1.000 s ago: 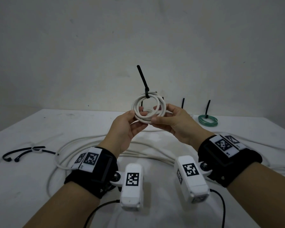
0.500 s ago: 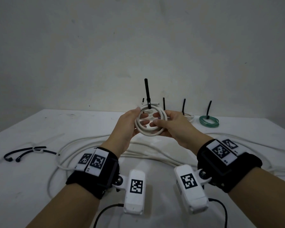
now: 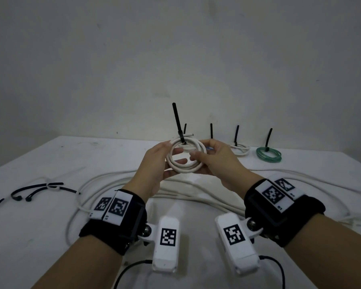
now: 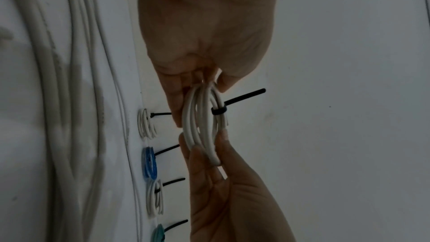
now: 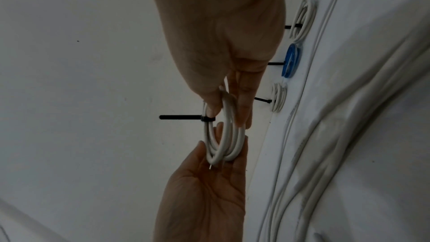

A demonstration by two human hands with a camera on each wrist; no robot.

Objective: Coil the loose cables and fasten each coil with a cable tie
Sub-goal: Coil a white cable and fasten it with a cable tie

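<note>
I hold a small white cable coil (image 3: pixel 186 166) upright above the table between both hands. A black cable tie (image 3: pixel 178 122) is cinched round its top, with the tail pointing straight up. My left hand (image 3: pixel 173 156) pinches the coil's left side, thumb in front and fingers behind. On the coil's right side my right hand (image 3: pixel 200 152) pinches it the same way. The left wrist view shows the tie head (image 4: pixel 218 111) tight on the coil (image 4: pixel 200 126). In the right wrist view the coil (image 5: pixel 224 135) sits between both hands, its tie tail (image 5: pixel 179 117) sticking out sideways.
Tied coils stand in a row along the table's back edge: a white one (image 3: pixel 240 148), a green one (image 3: pixel 268 154), a blue one (image 4: pixel 149 161). A long loose white cable (image 3: pixel 121 180) sprawls below my hands. Spare black ties (image 3: pixel 40 187) lie at the left.
Both hands have carried the coil a little lower and farther toward the back row. The tie tail has swung from leaning left to nearly upright.
</note>
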